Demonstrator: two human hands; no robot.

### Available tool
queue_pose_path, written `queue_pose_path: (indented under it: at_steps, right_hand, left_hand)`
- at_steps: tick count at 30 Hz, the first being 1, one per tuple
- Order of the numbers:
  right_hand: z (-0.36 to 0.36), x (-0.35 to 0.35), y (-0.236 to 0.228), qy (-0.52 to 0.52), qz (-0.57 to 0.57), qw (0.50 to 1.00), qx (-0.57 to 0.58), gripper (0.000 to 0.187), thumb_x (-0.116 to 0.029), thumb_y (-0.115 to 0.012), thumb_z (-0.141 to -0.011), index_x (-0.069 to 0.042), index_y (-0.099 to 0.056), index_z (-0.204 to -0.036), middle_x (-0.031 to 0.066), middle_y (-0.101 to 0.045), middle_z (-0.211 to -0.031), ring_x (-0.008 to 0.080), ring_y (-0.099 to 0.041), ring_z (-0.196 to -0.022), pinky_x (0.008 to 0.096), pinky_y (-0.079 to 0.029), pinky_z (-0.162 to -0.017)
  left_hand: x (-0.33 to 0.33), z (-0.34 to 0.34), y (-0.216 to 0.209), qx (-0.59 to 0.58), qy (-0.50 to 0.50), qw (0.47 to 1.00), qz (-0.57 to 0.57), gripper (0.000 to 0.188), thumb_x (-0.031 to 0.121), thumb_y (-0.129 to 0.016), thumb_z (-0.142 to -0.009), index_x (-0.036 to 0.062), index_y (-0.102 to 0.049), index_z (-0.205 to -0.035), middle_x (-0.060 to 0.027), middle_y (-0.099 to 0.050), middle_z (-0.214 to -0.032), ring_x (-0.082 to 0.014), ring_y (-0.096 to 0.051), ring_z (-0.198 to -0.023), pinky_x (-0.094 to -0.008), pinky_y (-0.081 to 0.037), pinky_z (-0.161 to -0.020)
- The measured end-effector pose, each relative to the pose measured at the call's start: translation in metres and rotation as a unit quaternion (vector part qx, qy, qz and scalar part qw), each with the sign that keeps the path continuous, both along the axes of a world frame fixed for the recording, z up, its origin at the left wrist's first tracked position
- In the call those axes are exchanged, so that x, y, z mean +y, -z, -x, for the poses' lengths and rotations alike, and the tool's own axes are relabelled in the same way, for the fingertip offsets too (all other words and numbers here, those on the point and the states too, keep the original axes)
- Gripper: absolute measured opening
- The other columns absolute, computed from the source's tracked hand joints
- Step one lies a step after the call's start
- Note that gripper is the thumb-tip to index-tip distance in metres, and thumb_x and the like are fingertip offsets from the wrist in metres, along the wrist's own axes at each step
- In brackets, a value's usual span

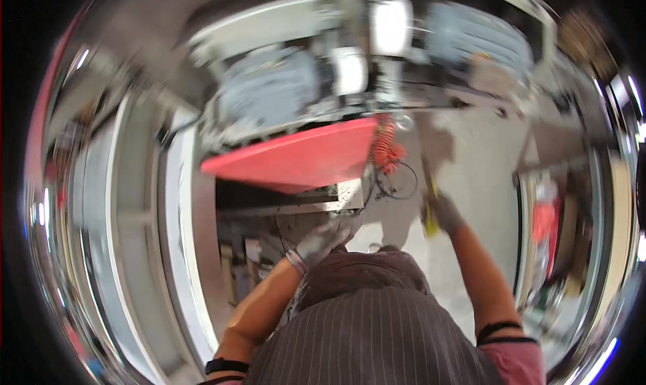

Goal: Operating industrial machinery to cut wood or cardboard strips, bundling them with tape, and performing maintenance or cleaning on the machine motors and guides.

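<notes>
My right hand (445, 212), in a grey glove, is closed around a tool with a yellow handle (431, 225). A thin dark part of the tool points away from me; motion blur hides its exact kind. My left hand (324, 242), in a pale glove with a band at the wrist, is low in front of my body. Its fingers are stretched out and nothing shows in them. Just beyond it lies a light speckled metal plate (350, 195), at the edge of a dark opening under a red panel (296, 158). I cannot tell whether the left fingertips touch anything.
A red coiled hose (383, 143) and a looped black cable (404, 186) hang beside the red panel. Two grey-blue machine parts (269, 86) (474, 39) stand at the far side. Pale upright frames (131, 230) line the left; a shelf with red items (544, 217) stands right.
</notes>
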State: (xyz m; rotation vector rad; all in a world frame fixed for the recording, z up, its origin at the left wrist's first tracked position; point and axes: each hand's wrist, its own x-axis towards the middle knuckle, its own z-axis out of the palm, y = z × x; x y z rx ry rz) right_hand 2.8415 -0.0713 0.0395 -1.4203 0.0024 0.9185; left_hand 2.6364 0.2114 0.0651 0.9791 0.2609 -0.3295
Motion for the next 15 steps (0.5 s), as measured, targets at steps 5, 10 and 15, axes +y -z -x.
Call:
queue_pose_path:
  at_steps: [5, 10, 15]
  right_hand:
    - [0.068, -0.133, 0.086, -0.213, 0.236, 0.930, 0.185, 0.027, -0.029, -0.048, -0.087, -0.003, -0.050, -0.095, 0.0119, -0.057, -0.064, 0.0224, -0.056, -0.051, 0.0365, -0.047, -0.046]
    - [0.048, -0.084, 0.037, -0.571, 0.337, 0.747, -0.050, 0.024, -0.025, -0.055, -0.083, -0.004, -0.050, -0.092, 0.0114, -0.056, -0.062, 0.0225, -0.055, -0.048, 0.0369, -0.046, -0.044]
    - [0.020, -0.019, 0.066, -0.533, 0.327, 0.776, -0.083, 0.018, -0.023, -0.055, -0.084, -0.009, -0.046, -0.088, 0.0065, -0.052, -0.059, 0.0191, -0.052, -0.042, 0.0329, -0.043, -0.037]
  left_hand:
    - [-0.053, 0.164, 0.033, 0.243, 0.116, 0.788, -0.554, 0.034, 0.028, -0.054, -0.085, 0.0046, -0.054, -0.109, -0.0138, -0.055, -0.114, -0.0272, -0.052, -0.106, -0.0366, -0.043, -0.084]
    - [-0.243, 0.362, 0.132, 0.439, -0.030, 0.796, -0.415, 0.032, 0.024, -0.050, -0.083, 0.0058, -0.057, -0.109, -0.0175, -0.059, -0.105, -0.0259, -0.056, -0.099, -0.0378, -0.042, -0.086]
    - [-0.363, 0.393, 0.097, 0.515, -0.271, 0.776, -0.242, 0.031, 0.028, -0.048, -0.086, 0.0045, -0.060, -0.102, -0.0144, -0.060, -0.104, -0.0282, -0.056, -0.098, -0.0352, -0.042, -0.087]
